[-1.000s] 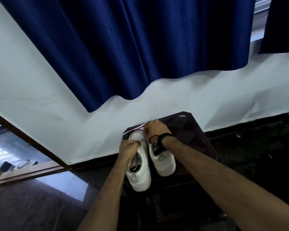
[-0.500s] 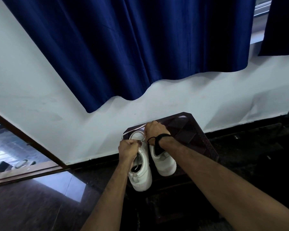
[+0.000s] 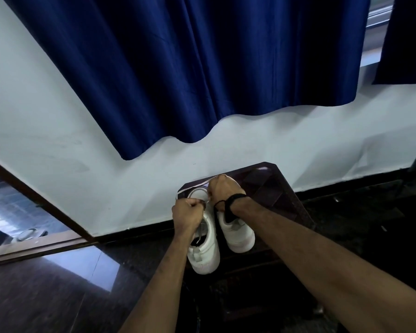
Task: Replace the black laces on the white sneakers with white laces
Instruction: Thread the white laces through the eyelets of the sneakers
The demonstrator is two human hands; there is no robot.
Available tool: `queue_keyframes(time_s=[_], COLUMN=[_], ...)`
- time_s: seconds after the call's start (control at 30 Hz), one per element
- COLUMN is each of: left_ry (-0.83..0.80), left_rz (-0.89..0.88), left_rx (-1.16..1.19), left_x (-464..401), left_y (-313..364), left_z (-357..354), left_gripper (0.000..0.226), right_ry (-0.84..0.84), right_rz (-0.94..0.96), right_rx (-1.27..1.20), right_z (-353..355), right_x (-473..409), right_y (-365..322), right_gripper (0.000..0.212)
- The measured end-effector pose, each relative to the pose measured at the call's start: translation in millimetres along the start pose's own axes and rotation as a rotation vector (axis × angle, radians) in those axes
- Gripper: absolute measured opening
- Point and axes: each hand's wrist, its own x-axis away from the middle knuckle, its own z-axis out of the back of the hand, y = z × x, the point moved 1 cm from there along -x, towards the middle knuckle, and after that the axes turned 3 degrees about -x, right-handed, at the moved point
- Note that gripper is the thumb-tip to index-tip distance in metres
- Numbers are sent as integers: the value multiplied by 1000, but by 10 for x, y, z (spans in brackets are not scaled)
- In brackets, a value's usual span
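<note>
Looking down through the head camera, I saw two white sneakers side by side on a dark stool (image 3: 283, 188) against the wall, below a blue curtain (image 3: 202, 68). The left sneaker (image 3: 204, 246) was the one being worked on; the right sneaker (image 3: 237, 234) sat just beside it, partly under the right wrist.

The left hand (image 3: 186, 212) was curled into a fist at the upper eyelets of the left sneaker, apparently pinching a lace end, though the fingertips were too small for me to be sure. The right hand (image 3: 222, 188) was also curled, pinching the white lace (image 3: 192, 187), which ran as a thin strip from that hand out to the stool's left edge. A dark strand (image 3: 220, 203) hung by the right wrist; I could not tell whether it was a black lace or part of the wristband.

I judged the step to be threading the white lace through the top eyelets of the left sneaker. The next move would call for drawing the lace through evenly and keeping the shoe steady on the stool.
</note>
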Motion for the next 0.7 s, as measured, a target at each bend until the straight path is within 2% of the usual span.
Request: queue_keyframes(time_s=[0.1,0.23,0.33,0.57,0.63,0.7], left_ry=[-2,-81,-164,-187,-208,-225], left_rz=[3,147,51,-129,-179,-238], left_rx=[-22,9,-125,-377,-435,-473], left_x=[-10,-102,-136,-145,-148,-186], left_y=[-4,-65,-35,2,4,9], left_z=[21,70,95,29,33,63], left_gripper=[19,21,24,20,23,23], right_ry=[16,9,-23,-44,-21,21], right_rz=[-15,-56,-70,-64,-34,3], right_rx=[-13,-86,-111,-113,-145,-291], right_z=[-62,-58,-14,-17,48,98], right_x=[-20,-41,-37,-26,23,114], right_y=[-35,1,12,26,-4,-19], right_gripper=[27,25,25,29,27,30])
